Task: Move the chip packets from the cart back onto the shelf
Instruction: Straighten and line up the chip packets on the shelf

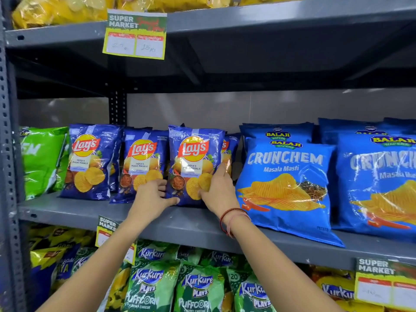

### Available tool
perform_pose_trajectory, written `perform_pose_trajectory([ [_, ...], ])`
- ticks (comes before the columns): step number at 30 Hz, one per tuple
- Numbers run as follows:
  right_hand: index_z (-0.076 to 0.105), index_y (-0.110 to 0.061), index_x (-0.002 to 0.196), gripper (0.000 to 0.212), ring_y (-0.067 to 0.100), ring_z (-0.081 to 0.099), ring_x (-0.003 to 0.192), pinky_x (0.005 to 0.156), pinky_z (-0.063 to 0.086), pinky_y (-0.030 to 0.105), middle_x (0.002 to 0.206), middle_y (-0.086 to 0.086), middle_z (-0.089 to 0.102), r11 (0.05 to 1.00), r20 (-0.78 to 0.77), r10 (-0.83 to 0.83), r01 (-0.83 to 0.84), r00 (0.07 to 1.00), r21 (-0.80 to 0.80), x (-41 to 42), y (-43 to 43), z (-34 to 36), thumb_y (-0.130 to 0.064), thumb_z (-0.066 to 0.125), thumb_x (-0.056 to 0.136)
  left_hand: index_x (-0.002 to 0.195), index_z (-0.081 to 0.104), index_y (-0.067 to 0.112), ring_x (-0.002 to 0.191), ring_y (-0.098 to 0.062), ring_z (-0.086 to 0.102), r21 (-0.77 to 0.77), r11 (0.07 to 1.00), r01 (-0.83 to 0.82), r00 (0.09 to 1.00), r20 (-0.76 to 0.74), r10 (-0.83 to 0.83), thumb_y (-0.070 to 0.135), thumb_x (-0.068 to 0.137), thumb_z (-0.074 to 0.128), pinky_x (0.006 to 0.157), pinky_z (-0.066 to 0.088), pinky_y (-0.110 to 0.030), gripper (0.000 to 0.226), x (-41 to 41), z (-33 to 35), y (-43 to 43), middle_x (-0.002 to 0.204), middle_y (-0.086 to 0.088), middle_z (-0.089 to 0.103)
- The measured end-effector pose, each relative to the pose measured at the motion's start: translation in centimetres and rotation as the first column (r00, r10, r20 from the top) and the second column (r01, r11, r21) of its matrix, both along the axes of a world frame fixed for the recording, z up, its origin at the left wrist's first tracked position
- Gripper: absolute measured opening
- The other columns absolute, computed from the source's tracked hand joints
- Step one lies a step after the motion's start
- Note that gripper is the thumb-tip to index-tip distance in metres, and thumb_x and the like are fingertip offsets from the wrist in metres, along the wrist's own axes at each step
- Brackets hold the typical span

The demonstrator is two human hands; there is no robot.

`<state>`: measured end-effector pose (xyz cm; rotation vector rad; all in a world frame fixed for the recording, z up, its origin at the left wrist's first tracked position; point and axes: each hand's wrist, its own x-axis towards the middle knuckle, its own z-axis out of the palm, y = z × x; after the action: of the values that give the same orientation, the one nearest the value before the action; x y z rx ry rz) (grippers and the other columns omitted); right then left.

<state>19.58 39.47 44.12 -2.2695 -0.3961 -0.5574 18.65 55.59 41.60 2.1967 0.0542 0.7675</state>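
Observation:
A blue Lay's Magic Masala packet stands upright on the grey middle shelf. My left hand grips its lower left edge, thumb under the bottom corner. My right hand holds its lower right side, fingers spread over the front. Two more Lay's packets stand to the left in the same row, and another is partly hidden behind the held one. The cart is out of view.
Large blue Balaji Crunchem bags lean on the shelf right of my hands. A green packet sits at far left. Green Kurkure packets fill the shelf below, yellow packets the shelf above. Price tags hang from shelf edges.

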Motion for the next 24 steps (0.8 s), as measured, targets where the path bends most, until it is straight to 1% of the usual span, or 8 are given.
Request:
perform_pose_trajectory([
  [3, 0.009, -0.006, 0.149, 0.087, 0.032, 0.043, 0.126, 0.101, 0.035, 0.032, 0.139, 0.018, 0.041, 1.0, 0.162, 0.026, -0.026, 0.987, 0.0, -1.7, -2.0, 0.6, -0.019, 0.065, 0.084, 0.123, 0.051, 0.003, 0.092, -0.024, 0.059, 0.118, 0.988, -0.095, 0.995, 0.045, 0.09, 0.017, 0.064, 0.083, 0.083, 0.049, -0.034, 0.069, -0.6, 0.7, 0.0, 0.115, -0.018, 0.062],
  [7, 0.027, -0.01, 0.145, 0.072, 0.025, 0.041, 0.125, 0.101, 0.027, 0.023, 0.135, 0.01, 0.047, 0.994, 0.434, -0.1, 0.073, 0.895, 0.077, -3.6, -7.3, 1.2, -0.029, 0.063, 0.085, 0.116, 0.051, 0.011, 0.092, -0.02, 0.056, 0.175, 0.961, -0.215, 0.924, 0.355, 0.142, 0.017, 0.072, 0.075, 0.078, 0.048, -0.036, 0.051, -1.9, 3.0, -1.7, 0.112, -0.008, 0.055],
  [10, 0.037, -0.009, 0.14, 0.067, 0.03, 0.042, 0.12, 0.099, 0.034, 0.035, 0.131, 0.014, 0.051, 0.928, 0.476, -0.371, 0.302, 0.797, 0.216, -3.7, -12.4, 1.4, -0.033, 0.065, 0.083, 0.109, 0.056, 0.015, 0.087, -0.018, 0.06, 0.096, 0.995, -0.025, 0.891, 0.453, -0.022, 0.019, 0.076, 0.072, 0.073, 0.052, -0.028, 0.037, -2.4, 4.6, -5.5, 0.104, -0.003, 0.059],
  [13, 0.034, -0.008, 0.141, 0.077, 0.036, 0.041, 0.122, 0.095, 0.039, 0.045, 0.133, 0.018, 0.047, 0.878, 0.326, -0.478, 0.431, 0.815, 0.21, -3.0, -15.9, 1.0, -0.047, 0.063, 0.082, 0.112, 0.055, 0.016, 0.094, -0.017, 0.061, 0.031, 0.966, 0.257, 0.921, 0.294, -0.255, 0.029, 0.08, 0.069, 0.069, 0.044, -0.007, 0.038, -1.6, 4.7, -10.6, 0.103, -0.002, 0.061],
  [17, 0.015, -0.014, 0.149, 0.097, 0.035, 0.038, 0.132, 0.101, 0.037, 0.045, 0.146, 0.015, 0.037, 0.903, 0.064, -0.357, 0.326, 0.932, 0.28, -1.9, -17.2, 0.4, -0.063, 0.058, 0.077, 0.142, 0.026, 0.019, 0.13, -0.019, 0.041, -0.147, 0.896, 0.42, 0.898, -0.077, -0.434, 0.053, 0.083, 0.054, 0.095, 0.032, -0.022, 0.073, 1.1, 4.0, -15.8, 0.141, -0.002, 0.041],
  [19, 0.011, -0.016, 0.15, 0.104, 0.034, 0.041, 0.133, 0.104, 0.036, 0.045, 0.149, 0.015, 0.038, 0.876, -0.05, -0.289, 0.285, 0.956, 0.389, -1.1, -17.5, 0.4, -0.066, 0.061, 0.073, 0.136, 0.032, 0.021, 0.124, -0.017, 0.044, -0.294, 0.862, 0.412, 0.872, -0.146, -0.467, 0.053, 0.084, 0.052, 0.09, 0.034, -0.021, 0.064, 2.2, 3.9, -16.9, 0.141, 0.002, 0.04],
  [21, 0.018, -0.016, 0.148, 0.11, 0.032, 0.049, 0.127, 0.104, 0.042, 0.043, 0.144, 0.011, 0.046, 0.804, -0.187, -0.152, 0.231, 0.971, 0.549, 0.2, -18.0, 0.3, -0.066, 0.069, 0.064, 0.128, 0.038, 0.025, 0.117, -0.014, 0.047, -0.393, 0.823, 0.41, 0.838, -0.194, -0.51, 0.054, 0.082, 0.057, 0.088, 0.032, -0.019, 0.058, 2.9, 4.0, -16.9, 0.125, 0.01, 0.042],
  [24, 0.043, -0.013, 0.137, 0.121, 0.025, 0.067, 0.104, 0.081, 0.057, 0.036, 0.123, 0.008, 0.065, 0.624, -0.315, 0.192, 0.132, 0.93, 0.77, 1.5, -18.8, 0.1, -0.067, 0.082, 0.036, 0.123, 0.053, 0.03, 0.122, -0.019, 0.049, -0.471, 0.788, 0.396, 0.762, -0.31, -0.568, 0.075, 0.049, 0.07, 0.107, 0.036, -0.038, 0.088, 3.7, 3.9, -15.9, 0.131, 0.008, 0.051],
])
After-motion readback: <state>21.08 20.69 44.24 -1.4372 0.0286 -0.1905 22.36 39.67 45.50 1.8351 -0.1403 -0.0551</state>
